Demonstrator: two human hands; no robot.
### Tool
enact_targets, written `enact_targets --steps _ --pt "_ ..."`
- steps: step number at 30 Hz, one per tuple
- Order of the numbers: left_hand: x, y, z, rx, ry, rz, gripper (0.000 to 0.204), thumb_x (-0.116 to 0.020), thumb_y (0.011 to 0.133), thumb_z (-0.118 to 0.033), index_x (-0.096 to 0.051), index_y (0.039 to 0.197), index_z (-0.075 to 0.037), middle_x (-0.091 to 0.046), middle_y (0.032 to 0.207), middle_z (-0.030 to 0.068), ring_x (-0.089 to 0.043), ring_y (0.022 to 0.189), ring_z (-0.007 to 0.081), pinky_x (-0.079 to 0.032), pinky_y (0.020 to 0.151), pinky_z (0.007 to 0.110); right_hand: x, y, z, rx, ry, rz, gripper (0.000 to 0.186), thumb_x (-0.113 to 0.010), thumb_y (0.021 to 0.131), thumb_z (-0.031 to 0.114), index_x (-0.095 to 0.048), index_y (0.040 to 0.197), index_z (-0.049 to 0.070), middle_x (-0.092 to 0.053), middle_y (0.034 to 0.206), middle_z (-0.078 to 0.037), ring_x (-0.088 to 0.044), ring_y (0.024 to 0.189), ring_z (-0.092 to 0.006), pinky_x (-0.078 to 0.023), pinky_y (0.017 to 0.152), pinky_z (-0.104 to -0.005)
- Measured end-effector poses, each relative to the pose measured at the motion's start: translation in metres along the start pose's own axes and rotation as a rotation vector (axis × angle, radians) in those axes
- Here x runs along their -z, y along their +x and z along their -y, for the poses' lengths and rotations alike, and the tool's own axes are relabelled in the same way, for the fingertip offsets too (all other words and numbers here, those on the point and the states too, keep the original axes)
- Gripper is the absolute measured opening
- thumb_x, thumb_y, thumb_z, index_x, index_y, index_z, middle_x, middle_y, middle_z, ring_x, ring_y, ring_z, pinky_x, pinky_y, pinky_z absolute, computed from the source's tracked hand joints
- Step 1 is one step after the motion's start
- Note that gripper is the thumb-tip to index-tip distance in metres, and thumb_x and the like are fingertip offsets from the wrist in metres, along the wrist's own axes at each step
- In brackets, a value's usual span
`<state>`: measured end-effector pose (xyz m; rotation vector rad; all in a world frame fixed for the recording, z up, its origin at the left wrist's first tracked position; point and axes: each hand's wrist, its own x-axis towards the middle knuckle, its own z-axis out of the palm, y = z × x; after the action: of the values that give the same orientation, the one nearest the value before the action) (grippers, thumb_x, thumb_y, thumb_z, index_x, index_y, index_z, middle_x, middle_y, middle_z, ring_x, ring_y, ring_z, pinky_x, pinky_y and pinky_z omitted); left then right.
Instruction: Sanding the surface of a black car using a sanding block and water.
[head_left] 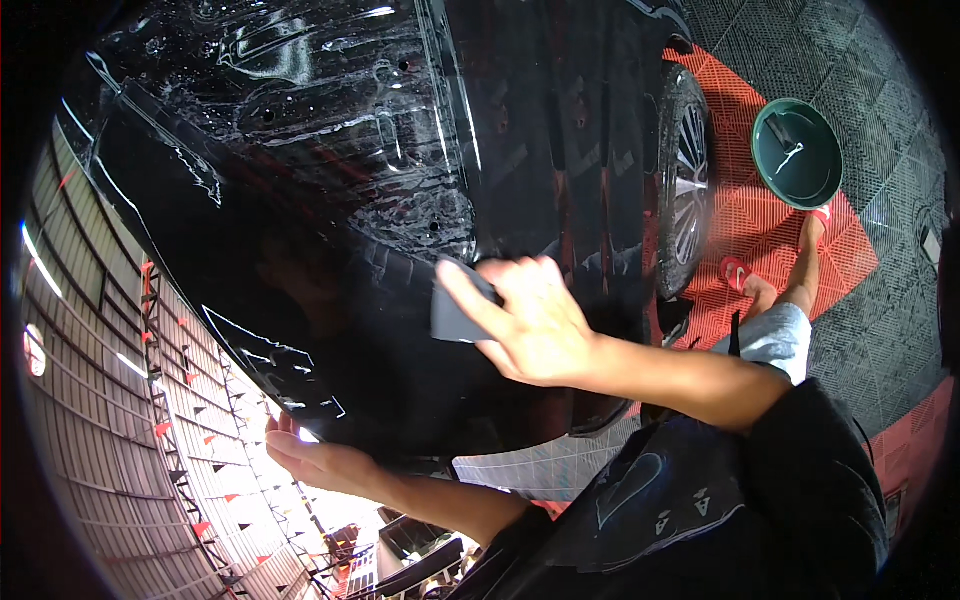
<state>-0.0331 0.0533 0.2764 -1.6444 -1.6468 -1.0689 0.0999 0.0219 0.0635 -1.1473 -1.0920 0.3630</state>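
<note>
A glossy black car body point(400, 330) fills the middle of the view. My right hand point(545, 320) is closed round a flat grey squeegee point(457, 315) and presses it to the panel, slightly smeared by motion. Just above the squeegee, the panel has a wet, rippled patch point(415, 215) with streaks, droplets and wrinkles, like clear film over water. At the lower left, my left hand point(318, 460) rests by the car's edge with its fingers stretched out; I see nothing in it.
A car wheel point(688, 185) stands at the right. Beyond it, a dark green tub point(798, 160) with a few items sits on red and grey grid flooring point(840, 250). My legs and red slippers point(735, 273) are near it. Ribbed walling point(100, 380) with strung flags lies left.
</note>
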Motion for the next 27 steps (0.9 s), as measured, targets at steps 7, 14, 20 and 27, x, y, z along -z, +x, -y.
enact_targets --steps 7,14,20,27 --pt "-0.003 0.001 0.002 -0.029 0.011 0.016 0.068 -0.033 0.109 -0.053 -0.060 0.130 0.006 -0.069 0.122 0.0213 -0.066 0.113 0.0302 -0.051 0.098 0.040 0.004 -0.002 -0.001 0.007 0.015 -0.030 0.087 -0.080 0.074 0.023 -0.048 0.153 0.011 -0.060 0.114 -0.011 -0.056 0.097 -0.0254 -0.040 0.082 -0.0414" --pt "0.002 0.003 0.009 -0.050 0.010 0.001 0.067 -0.034 0.109 -0.052 -0.061 0.130 0.006 -0.069 0.120 0.0211 -0.066 0.112 0.0302 -0.050 0.099 0.041 0.052 -0.032 -0.052 0.068 -0.297 0.090 0.078 -0.078 0.071 0.020 -0.056 0.146 0.012 -0.062 0.122 -0.008 -0.059 0.103 -0.0244 -0.042 0.093 -0.0438" --pt "-0.002 0.004 0.010 -0.044 0.026 -0.011 0.068 -0.034 0.109 -0.054 -0.062 0.129 0.005 -0.069 0.118 0.0206 -0.065 0.113 0.0300 -0.049 0.099 0.042 0.036 -0.023 -0.057 0.275 -0.289 -0.027 0.053 -0.061 0.086 0.015 -0.063 0.139 0.008 -0.059 0.148 -0.005 -0.058 0.125 -0.0238 -0.044 0.106 -0.0460" --pt "0.000 0.001 0.006 -0.045 0.082 0.001 0.068 -0.033 0.108 -0.057 -0.063 0.129 0.000 -0.070 0.116 0.0201 -0.066 0.108 0.0287 -0.052 0.093 0.042 0.017 -0.018 -0.043 0.279 -0.262 0.021 0.067 -0.073 0.075 0.028 -0.064 0.140 0.010 -0.055 0.152 -0.003 -0.053 0.131 -0.0217 -0.035 0.112 -0.0566"
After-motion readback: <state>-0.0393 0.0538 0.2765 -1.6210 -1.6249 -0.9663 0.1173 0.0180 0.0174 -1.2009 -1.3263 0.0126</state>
